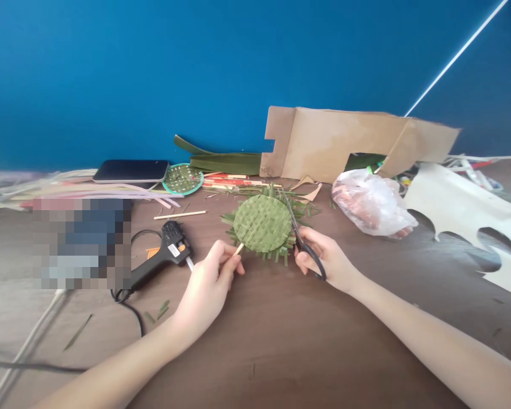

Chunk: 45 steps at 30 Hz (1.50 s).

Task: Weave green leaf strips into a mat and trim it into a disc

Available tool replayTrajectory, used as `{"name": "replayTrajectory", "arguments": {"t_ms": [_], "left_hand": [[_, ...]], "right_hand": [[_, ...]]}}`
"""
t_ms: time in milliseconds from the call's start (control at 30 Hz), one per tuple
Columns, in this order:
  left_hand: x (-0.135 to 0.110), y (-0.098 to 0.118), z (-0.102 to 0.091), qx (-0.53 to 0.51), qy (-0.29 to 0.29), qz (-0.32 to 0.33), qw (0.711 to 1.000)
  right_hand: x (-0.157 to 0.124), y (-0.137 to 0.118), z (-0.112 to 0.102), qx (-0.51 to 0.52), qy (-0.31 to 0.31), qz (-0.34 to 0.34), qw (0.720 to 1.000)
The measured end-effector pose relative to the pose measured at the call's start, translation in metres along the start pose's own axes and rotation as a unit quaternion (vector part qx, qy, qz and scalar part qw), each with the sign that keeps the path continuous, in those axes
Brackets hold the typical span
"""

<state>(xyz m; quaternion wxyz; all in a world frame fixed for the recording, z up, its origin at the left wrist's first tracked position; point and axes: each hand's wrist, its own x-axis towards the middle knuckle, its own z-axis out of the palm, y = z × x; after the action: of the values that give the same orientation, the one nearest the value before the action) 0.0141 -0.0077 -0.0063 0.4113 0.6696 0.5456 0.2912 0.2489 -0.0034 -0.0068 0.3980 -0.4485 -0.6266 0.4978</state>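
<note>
My left hand (210,281) pinches a thin wooden stick (239,249) that joins the lower left edge of a round woven green leaf fan (263,223). Loose strip ends stick out around much of the fan's rim. My right hand (323,258) is closed around the handles of black scissors (310,254). The blades point up and lie along the fan's right edge. Leaf trimmings (309,210) lie around and behind the fan on the brown table (255,346).
Left of my left hand lies a black glue gun (164,253) with its cable. Behind it are a loose chopstick (180,215), a teal-rimmed woven disc (183,179) and a phone (131,170). A cardboard piece (340,136), a plastic bag (372,203) and cut white sheets (464,201) stand right.
</note>
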Motion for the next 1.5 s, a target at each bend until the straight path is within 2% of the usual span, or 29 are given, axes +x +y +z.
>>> {"name": "replayTrajectory", "arguments": {"t_ms": [467,733,900,1133,1500], "left_hand": [[-0.0007,0.0012,-0.0011,0.012,-0.003,-0.004,1.0],[-0.0014,0.0063,-0.0006,0.073,0.01,0.053,0.996],[-0.0018,0.0065,-0.0004,0.081,0.014,0.063,0.995],[-0.002,0.0075,0.0005,0.083,0.016,0.056,0.995],[-0.0022,0.0064,0.0008,0.089,0.012,0.048,0.995]], "right_hand": [[0.0006,-0.0048,0.0008,-0.012,0.007,0.007,1.0],[-0.0003,-0.0018,-0.0038,0.012,-0.009,-0.031,0.999],[-0.0018,0.0,-0.0041,0.003,-0.01,-0.026,1.0],[-0.0021,0.0008,-0.0017,-0.043,0.014,-0.025,0.999],[-0.0014,-0.0019,-0.0019,-0.04,0.014,-0.009,0.999]]}}
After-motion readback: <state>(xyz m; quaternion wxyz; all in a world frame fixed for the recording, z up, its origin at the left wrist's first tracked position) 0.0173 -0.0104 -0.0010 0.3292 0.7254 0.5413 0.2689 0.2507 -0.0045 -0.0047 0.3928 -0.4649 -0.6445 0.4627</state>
